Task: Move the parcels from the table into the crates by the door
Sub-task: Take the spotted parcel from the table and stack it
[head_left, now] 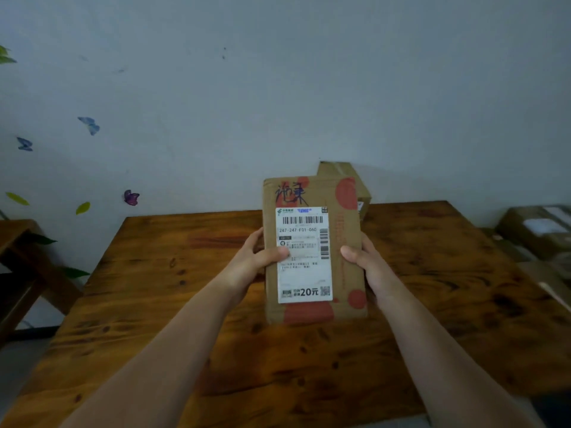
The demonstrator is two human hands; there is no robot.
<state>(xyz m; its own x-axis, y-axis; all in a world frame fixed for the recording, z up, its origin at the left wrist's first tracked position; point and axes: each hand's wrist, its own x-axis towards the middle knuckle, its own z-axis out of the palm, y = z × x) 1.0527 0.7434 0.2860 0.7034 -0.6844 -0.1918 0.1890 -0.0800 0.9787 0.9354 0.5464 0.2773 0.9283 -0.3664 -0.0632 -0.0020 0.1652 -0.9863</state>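
I hold a flat brown cardboard parcel [343,251] with red spots and a white shipping label above the wooden table [185,304]. My left hand [258,257] grips its left edge, thumb lying on the label. My right hand [366,261] grips the right edge, thumb on the front face. A second brown parcel [346,177] stands on the table's far edge against the wall, partly hidden behind the held one. No crates or door are in view.
A grey wall with butterfly and leaf stickers rises behind the table. A dark wooden bench or stool [21,257] stands at the left. More cardboard boxes [537,233] are piled low at the right, beyond the table's edge.
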